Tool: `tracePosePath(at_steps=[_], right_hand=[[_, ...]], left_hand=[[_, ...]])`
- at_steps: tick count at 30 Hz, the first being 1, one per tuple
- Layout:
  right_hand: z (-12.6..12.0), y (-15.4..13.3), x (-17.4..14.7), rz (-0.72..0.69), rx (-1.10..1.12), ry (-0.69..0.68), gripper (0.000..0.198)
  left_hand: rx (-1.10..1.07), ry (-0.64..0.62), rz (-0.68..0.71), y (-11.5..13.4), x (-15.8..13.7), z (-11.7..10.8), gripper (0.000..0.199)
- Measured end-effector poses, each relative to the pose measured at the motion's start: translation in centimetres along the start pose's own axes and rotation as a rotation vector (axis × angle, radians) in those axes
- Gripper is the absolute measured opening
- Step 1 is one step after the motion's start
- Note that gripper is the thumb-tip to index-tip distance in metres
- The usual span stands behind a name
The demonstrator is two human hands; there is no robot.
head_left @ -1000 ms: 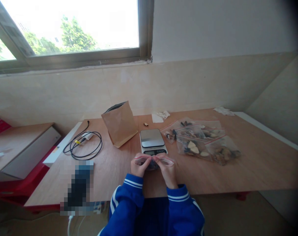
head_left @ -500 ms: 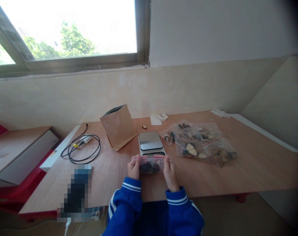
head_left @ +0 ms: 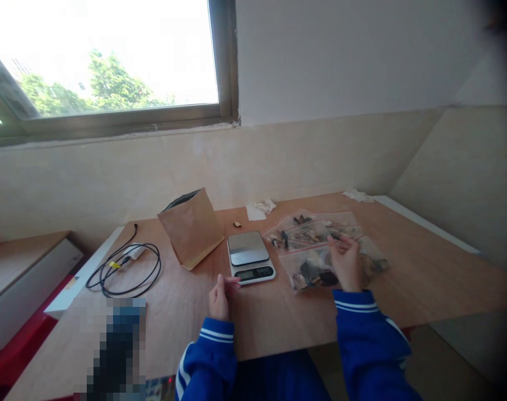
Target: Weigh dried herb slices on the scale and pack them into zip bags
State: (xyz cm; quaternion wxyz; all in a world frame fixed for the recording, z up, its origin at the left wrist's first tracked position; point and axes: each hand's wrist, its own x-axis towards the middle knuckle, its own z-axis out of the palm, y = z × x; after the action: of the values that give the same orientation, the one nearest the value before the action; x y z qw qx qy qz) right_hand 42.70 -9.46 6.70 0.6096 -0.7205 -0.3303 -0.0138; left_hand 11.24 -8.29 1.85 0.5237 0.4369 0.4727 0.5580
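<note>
Upper L: daylight is let in by a wide window (head_left: pixel 111 33), overexposed to white, set in a brownish frame (head_left: pixel 226 61); green trees (head_left: pixel 117 83) can be seen outside. Upper wall (head_left: pixel 332 61) is left plain pale grey; lower wall (head_left: pixel 120 172) is faced in beige, met at far R by a beige side wall (head_left: pixel 466 178). A wood-topped table (head_left: pixel 287 323) is placed below. At L, a 2nd wood-topped unit (head_left: pixel 23 250) w/ white side is partly shown, w/ a red surface (head_left: pixel 19 348) beneath. Lower R: brownish floor (head_left: pixel 437 362) is seen, dimly lit.
</note>
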Motion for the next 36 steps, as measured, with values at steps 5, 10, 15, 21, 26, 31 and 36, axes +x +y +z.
tracePosePath(at_steps=[5, 10, 15, 21, 26, 31, 36], right_hand=[[0.5, 3.0, -4.7, -0.386, -0.337, 0.078, 0.053], [1.2, 6.9, -8.6, -0.476, -0.398, -0.297, 0.043], [1.6, 8.0, -8.0, -0.457, -0.387, -0.325, 0.046], [1.3, 7.9, -8.2, -0.474, -0.344, -0.332, 0.045], [1.6, 8.3, -8.3, -0.491, -0.342, -0.306, 0.046], [1.6, 8.3, -8.4, -0.485, -0.377, -0.296, 0.046], [1.5, 7.7, -8.5, -0.486, -0.420, -0.287, 0.045]], left_hand=[[0.039, 0.033, -0.007, -0.5, 0.2, -0.2, 0.064], [0.146, -0.020, -0.016, -0.5, -0.1, 0.1, 0.065], [0.252, -0.092, 0.017, -0.6, -0.4, 0.1, 0.062], [0.267, -0.100, 0.033, -1.1, -0.2, 0.0, 0.061], [0.303, 0.289, 0.222, -1.8, 0.2, -1.6, 0.048], [0.577, 0.757, 0.344, -1.0, 2.5, -5.9, 0.067], [0.752, 0.618, 0.345, 1.3, 7.3, -9.1, 0.094]])
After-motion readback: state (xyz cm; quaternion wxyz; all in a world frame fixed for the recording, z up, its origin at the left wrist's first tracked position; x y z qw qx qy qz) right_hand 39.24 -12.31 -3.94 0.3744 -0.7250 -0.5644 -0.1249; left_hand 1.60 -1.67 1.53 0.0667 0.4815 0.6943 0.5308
